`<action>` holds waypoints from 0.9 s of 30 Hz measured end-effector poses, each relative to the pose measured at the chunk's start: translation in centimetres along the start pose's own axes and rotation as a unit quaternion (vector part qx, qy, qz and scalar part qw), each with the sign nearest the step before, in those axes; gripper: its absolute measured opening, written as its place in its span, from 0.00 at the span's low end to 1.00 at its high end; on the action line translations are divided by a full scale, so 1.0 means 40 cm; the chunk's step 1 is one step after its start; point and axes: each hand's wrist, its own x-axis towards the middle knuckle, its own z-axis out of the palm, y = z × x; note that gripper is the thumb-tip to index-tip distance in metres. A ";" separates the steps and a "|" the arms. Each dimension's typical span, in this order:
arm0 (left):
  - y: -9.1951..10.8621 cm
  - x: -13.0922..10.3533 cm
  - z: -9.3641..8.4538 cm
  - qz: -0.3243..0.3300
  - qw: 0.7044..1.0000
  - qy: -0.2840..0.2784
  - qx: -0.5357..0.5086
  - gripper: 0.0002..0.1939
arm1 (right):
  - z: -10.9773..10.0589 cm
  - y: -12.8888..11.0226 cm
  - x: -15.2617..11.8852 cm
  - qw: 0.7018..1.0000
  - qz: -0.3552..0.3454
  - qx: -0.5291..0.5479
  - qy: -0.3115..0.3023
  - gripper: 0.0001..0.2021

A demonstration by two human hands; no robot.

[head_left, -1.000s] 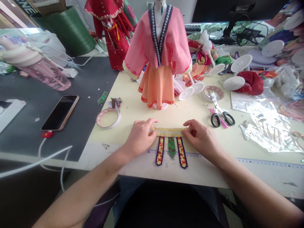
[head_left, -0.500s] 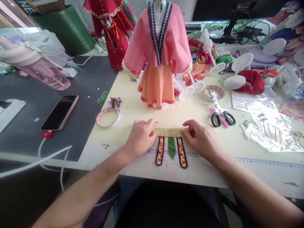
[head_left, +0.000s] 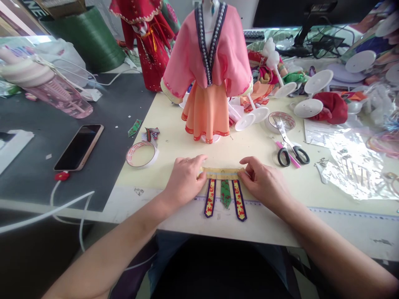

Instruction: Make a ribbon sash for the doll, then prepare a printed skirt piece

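Observation:
A yellow fabric band (head_left: 222, 173) with a pale stripe lies across the cream table in front of me. My left hand (head_left: 188, 176) pinches its left end between thumb and fingers; my right hand (head_left: 260, 179) pinches the right end the same way. From the band's lower edge hang a yellow strip with red figures and dark edging (head_left: 210, 199), a green pointed strip (head_left: 225, 195) in the middle, and a second yellow strip (head_left: 240, 201) on the right. Their tips reach over a measuring tape (head_left: 346, 214) along the table's front.
A doll dress form in a pink top (head_left: 183, 50) and orange skirt (head_left: 205, 110) stands behind the band. Black-handled scissors (head_left: 288, 145) lie to the right, a tape roll (head_left: 141, 154) to the left. Further left are a phone (head_left: 79, 147) and a pink bottle (head_left: 59, 93).

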 end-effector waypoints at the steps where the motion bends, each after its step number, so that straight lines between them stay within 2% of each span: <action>1: 0.000 0.000 0.000 -0.001 1.000 0.000 0.000 0.18 | 0.000 0.000 0.000 1.000 0.000 0.001 0.001 0.10; 13: 0.001 -0.004 -0.003 -0.009 1.000 -0.001 -0.001 0.18 | -0.002 0.000 -0.001 1.000 0.013 -0.002 -0.007 0.12; 19: -0.005 -0.006 -0.004 -0.012 1.000 0.017 0.005 0.21 | -0.010 0.003 -0.004 1.000 0.019 0.001 -0.013 0.13; 27: -0.009 -0.005 -0.003 -0.020 1.000 0.008 0.015 0.25 | -0.026 0.018 -0.012 1.000 0.021 -0.010 -0.004 0.15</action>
